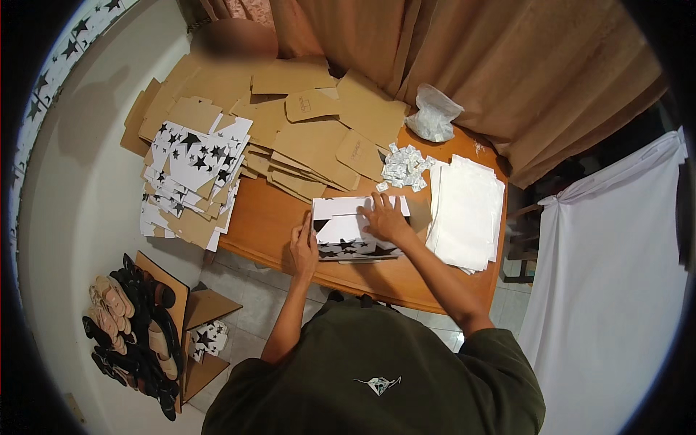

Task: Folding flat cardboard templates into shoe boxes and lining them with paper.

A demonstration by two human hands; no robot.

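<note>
I was watching a home room: drawn curtains (464, 51), shoes (134, 326) on the floor, cardboard blanks (304, 138) piled across a wooden table (268, 217).

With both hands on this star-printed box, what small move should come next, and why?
Probably press the top flap down flat with the right hand while the left hand steadies the side. The box sits half formed on the table, its white flaps up, with the right palm already resting on top.
</note>
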